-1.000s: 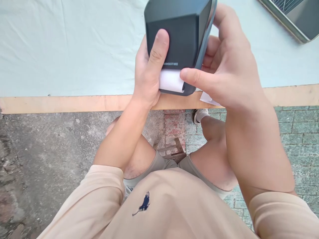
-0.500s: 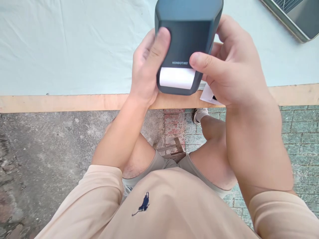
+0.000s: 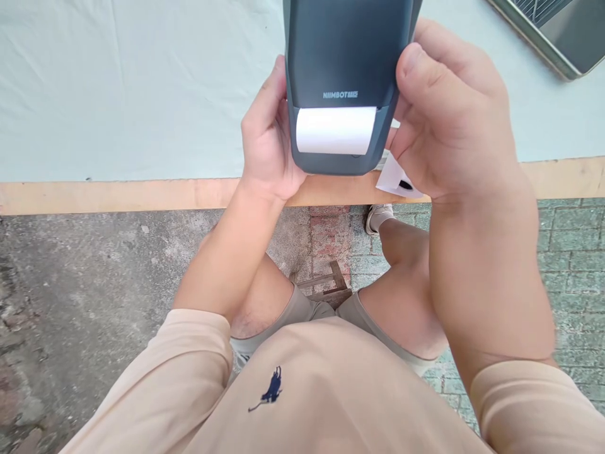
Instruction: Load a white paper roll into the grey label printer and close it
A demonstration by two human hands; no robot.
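And here we are with both hands on the one thing: a dark NIIMBOT device (image 3: 347, 53) sits squarely between them, its top running out of our view. We watch the left hand (image 3: 270, 142) cradle it from the side, thumb along the edge, the other fingers mostly hidden from us. Across from it, the right hand (image 3: 456, 120) grips too, thumb pressed on the near corner of the side, fingers curling round behind. Between the two palms, we spot a white strip of paper (image 3: 335, 131) curving across the lower end of the device, just under the lettering.

Now look just below the right hand: a white piece (image 3: 393, 178) with a dark oval patch rests at the edge of the bench (image 3: 189, 197), partly covered by that hand. Out to the left of the left hand, we have a pale cloth (image 3: 142, 94) spreading wide, lightly creased. Beyond the right hand, farther right, lies a metal-rimmed tray (image 3: 529, 34), cut off by the frame, well apart from the fingers.
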